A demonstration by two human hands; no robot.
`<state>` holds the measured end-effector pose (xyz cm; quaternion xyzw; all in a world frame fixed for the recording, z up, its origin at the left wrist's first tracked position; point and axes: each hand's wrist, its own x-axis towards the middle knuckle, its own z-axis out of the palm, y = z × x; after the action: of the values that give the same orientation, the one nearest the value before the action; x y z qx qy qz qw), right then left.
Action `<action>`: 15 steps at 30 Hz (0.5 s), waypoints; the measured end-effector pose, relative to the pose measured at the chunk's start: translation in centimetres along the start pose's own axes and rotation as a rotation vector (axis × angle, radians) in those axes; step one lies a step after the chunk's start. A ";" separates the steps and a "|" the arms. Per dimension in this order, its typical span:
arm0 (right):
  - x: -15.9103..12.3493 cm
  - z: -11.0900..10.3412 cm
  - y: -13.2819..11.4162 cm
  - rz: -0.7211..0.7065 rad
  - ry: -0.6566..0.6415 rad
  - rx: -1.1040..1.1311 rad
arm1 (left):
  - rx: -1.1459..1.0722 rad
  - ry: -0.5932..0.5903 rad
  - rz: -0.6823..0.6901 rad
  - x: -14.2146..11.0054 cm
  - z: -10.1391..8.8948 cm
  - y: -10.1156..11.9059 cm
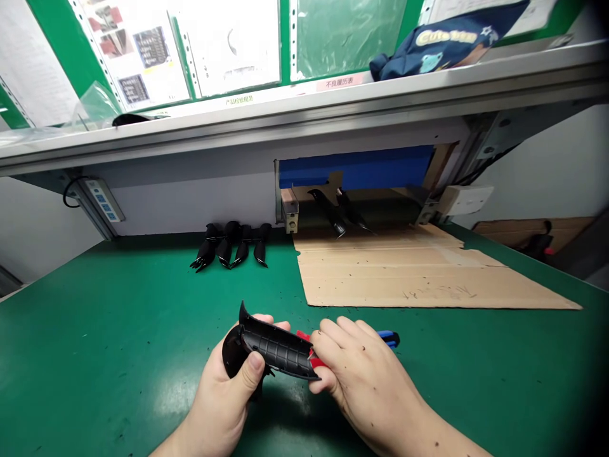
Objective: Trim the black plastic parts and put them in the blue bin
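Note:
My left hand point(228, 381) grips a curved black plastic part point(280, 348) over the middle of the bench, its thumb pressed on the near side. The part's ribbed, hollow inner face is turned up, and a pointed tip rises at its left end. My right hand point(364, 368) is closed around a red and blue hand tool point(389, 339) at the part's right end. Red portions of the tool show beside the fingers, and a blue end sticks out behind the knuckles. The tool's head is mostly hidden, so its exact kind cannot be made out.
Several similar black parts point(231, 244) lie at the back of the green bench point(118, 330). Two more black parts point(328, 212) rest at an opening, by a flat cardboard sheet point(404, 273). A shelf point(304, 120) spans above, holding a dark blue pouch point(442, 44).

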<state>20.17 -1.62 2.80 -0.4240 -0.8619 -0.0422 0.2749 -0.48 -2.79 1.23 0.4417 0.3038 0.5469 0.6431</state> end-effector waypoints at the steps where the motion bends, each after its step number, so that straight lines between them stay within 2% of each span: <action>1: 0.0 0.0 0.0 -0.008 0.004 -0.005 | 0.003 0.004 0.010 0.0 0.0 0.0; 6: -0.3 0.3 0.1 -0.021 0.037 0.003 | 0.021 0.006 0.077 -0.1 -0.2 -0.3; 11: -0.3 0.5 0.2 -0.027 0.000 0.033 | 0.031 0.000 0.086 0.0 -0.4 -0.5; 15: -0.1 -0.1 0.1 -0.028 -0.085 0.242 | 0.023 0.018 0.076 -0.1 -0.4 -0.6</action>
<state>20.36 -1.69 2.82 -0.3773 -0.8774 0.0763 0.2864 -0.64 -2.79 0.53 0.4554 0.2990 0.5713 0.6139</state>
